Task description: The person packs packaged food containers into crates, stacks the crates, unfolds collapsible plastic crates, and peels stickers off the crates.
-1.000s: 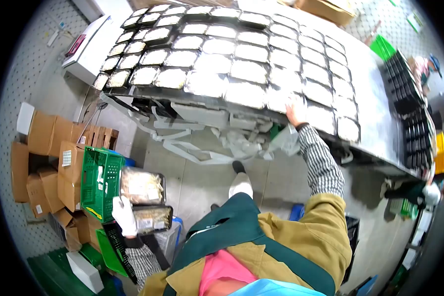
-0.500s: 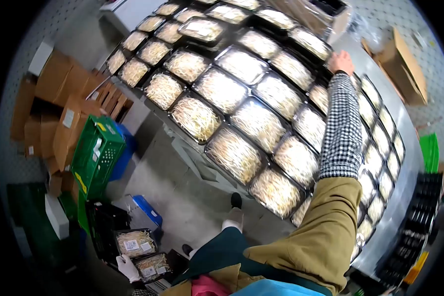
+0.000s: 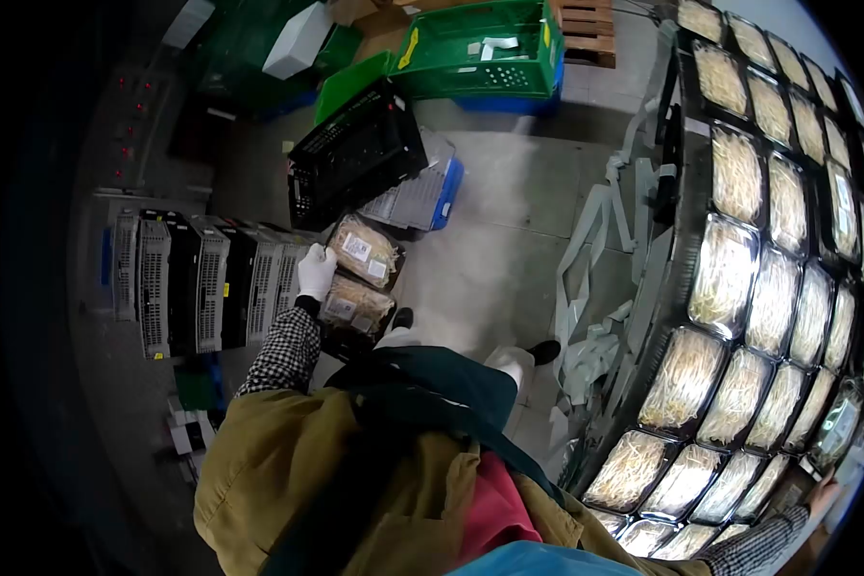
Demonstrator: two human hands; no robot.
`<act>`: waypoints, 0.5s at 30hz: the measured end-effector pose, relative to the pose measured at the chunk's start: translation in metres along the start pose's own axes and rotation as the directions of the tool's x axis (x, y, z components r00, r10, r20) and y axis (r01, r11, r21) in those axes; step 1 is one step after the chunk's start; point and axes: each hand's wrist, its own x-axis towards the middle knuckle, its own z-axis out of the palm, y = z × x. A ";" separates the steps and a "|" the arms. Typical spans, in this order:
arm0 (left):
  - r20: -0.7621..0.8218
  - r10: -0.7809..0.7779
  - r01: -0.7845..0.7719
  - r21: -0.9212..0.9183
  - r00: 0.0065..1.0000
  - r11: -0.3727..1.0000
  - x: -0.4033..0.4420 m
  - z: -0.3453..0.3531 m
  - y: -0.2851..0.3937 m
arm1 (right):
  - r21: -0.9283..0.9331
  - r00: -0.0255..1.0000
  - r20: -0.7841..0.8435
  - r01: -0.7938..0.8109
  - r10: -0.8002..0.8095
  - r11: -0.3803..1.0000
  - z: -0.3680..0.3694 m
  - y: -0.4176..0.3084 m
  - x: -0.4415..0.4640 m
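Note:
My left hand (image 3: 315,273), in a white glove, is closed at the left rim of a black crate (image 3: 399,278). Beside its fingers lies a labelled pack of bean sprouts (image 3: 363,252), with a second labelled pack (image 3: 356,307) below it. My bare right hand (image 3: 821,493) reaches to the far lower right. Its fingers are at the lower end of a tilted, shiny pack of bean sprouts (image 3: 838,422) and appear closed on it; the grip is partly hidden. Rows of wrapped sprout packs (image 3: 725,274) cover the table on the right.
Stacked crates (image 3: 211,288) stand left of my left hand. Ahead are a tilted black crate (image 3: 355,149), a green crate (image 3: 480,43) on a blue one, and a wooden pallet (image 3: 588,29). Pale straps (image 3: 586,288) hang beside the table.
My view has swung left toward the floor crates, and the table has shifted to the right edge. My left hand remains beside the labelled packs; my right hand now appears at the lower right.

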 end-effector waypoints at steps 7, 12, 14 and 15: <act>0.008 -0.130 0.127 -0.294 0.991 0.947 0.053 -0.002 -0.072 | -0.035 0.971 -0.172 -0.172 0.164 0.984 -0.105 -0.118 -0.068; -0.042 -0.124 0.108 -0.286 0.991 0.952 0.131 -0.030 -0.154 | -0.110 0.978 -0.184 -0.119 0.098 0.987 -0.263 -0.361 -0.126; -0.030 -0.083 0.075 -0.195 0.996 0.978 0.181 -0.025 -0.201 | 0.021 0.985 -0.169 0.050 -0.046 0.999 -0.307 -0.489 -0.167; 0.028 -0.074 0.077 -0.127 0.997 0.989 0.210 -0.022 -0.223 | 0.152 0.953 -0.205 0.254 -0.221 0.955 -0.312 -0.541 -0.181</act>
